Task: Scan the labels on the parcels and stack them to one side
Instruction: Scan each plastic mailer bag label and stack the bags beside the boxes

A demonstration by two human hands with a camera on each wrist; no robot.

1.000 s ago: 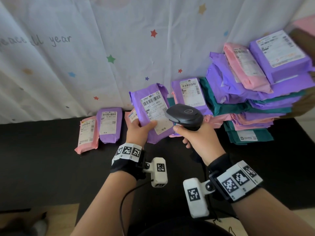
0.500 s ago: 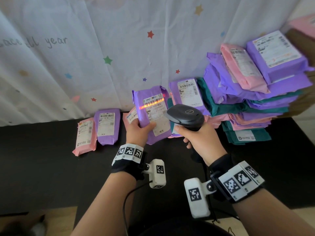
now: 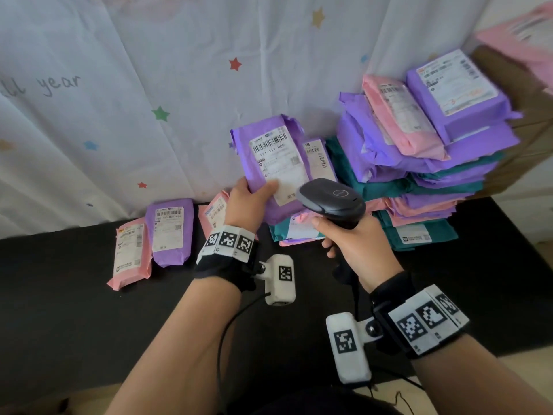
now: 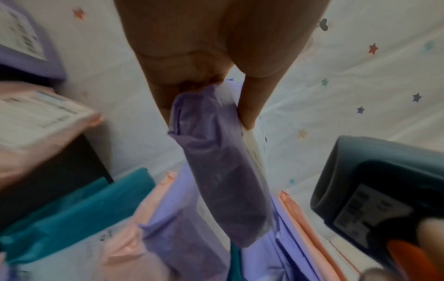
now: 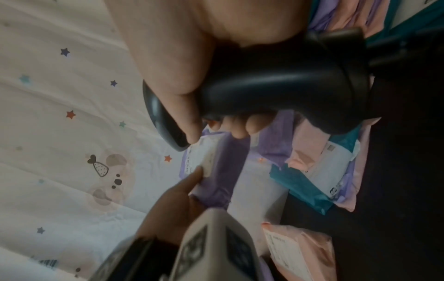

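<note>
My left hand (image 3: 250,202) grips a purple parcel (image 3: 270,166) by its lower left corner and holds it up above the black table, white label facing me. The left wrist view shows the same purple parcel (image 4: 221,171) edge-on, pinched between thumb and fingers. My right hand (image 3: 356,247) grips the handle of a black barcode scanner (image 3: 332,202), whose head sits just right of and below the parcel's label. From the right wrist the scanner (image 5: 283,83) fills the top, with the held parcel (image 5: 216,167) beyond it. No red scan line shows on the label.
A tall stack of purple, pink and teal parcels (image 3: 434,151) stands at the right against the star-printed curtain (image 3: 149,85). A pink parcel (image 3: 128,253) and a purple parcel (image 3: 169,232) lie at the left on the table (image 3: 74,324). More parcels lie under my hands.
The red scan line that crossed the label half a second ago is gone. The left hand has lifted the purple parcel higher and a little to the right; the scanner hand has barely moved.
</note>
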